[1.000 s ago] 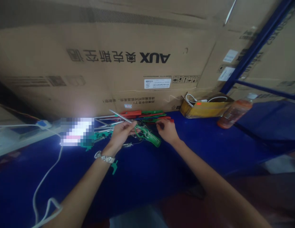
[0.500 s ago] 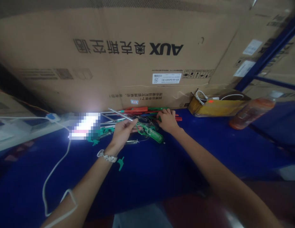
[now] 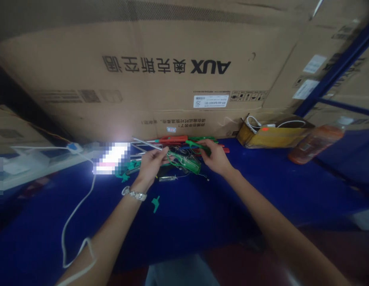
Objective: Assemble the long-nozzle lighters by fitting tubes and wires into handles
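Observation:
My left hand (image 3: 151, 163) pinches the metal tube of a long-necked lighter (image 3: 189, 163) with its inner parts showing. The tube points to the upper left, and thin wires and a clear green body stick out to the right of my fingers. In my right hand (image 3: 216, 157) is a slim green plastic shell piece (image 3: 196, 144), held just above the lighter body and tilted toward the left. Red long-necked lighters (image 3: 172, 140) lie behind my hands. Several teal plastic pieces (image 3: 127, 170) lie left of my left hand, and one loose teal piece (image 3: 155, 204) is nearer me.
A large cardboard box (image 3: 160, 31) stands behind the blue tabletop (image 3: 202, 222). To the right are a yellow carton (image 3: 258, 137) with white cables and a bottle of reddish drink (image 3: 317, 143). A white cable (image 3: 74, 210) runs across my left forearm. A bright blurred-out screen (image 3: 113, 158) is at the left.
My right hand has come up out of the pile holding the green shell piece, now beside the lighter body. My left hand keeps its hold on the lighter. The view has shifted slightly.

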Tool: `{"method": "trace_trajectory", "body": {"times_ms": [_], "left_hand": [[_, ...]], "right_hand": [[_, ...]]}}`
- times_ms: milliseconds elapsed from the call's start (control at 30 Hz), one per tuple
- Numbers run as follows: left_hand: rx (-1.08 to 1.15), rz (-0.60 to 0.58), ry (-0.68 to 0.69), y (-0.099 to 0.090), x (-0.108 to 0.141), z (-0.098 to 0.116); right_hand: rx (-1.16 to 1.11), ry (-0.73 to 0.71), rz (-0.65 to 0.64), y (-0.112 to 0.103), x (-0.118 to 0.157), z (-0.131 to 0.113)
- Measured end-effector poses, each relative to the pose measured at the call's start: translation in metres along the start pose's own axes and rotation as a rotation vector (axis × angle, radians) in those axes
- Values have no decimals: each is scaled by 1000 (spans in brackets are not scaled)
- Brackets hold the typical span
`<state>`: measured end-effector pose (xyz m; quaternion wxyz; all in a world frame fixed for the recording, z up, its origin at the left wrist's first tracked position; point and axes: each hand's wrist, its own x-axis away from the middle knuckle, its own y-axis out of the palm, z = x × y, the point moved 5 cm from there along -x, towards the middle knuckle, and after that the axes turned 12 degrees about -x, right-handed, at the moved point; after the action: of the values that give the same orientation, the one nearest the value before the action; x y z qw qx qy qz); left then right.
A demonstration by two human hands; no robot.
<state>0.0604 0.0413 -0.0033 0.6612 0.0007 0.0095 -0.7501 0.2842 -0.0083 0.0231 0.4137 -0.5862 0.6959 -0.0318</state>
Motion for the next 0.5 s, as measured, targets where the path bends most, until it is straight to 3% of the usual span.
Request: {"method": "trace_trajectory", "body": {"times_ms": [133, 333, 500], "left_hand": [[10, 29, -16, -10, 3, -2], [25, 102, -9, -27, 6, -6], [59, 134, -19, -41, 7, -7]], "right_hand": [[-225, 64, 3, 23, 3, -22], [-97, 20, -140, 68, 2, -64], [-32, -111, -166, 81, 5, -78]]}}
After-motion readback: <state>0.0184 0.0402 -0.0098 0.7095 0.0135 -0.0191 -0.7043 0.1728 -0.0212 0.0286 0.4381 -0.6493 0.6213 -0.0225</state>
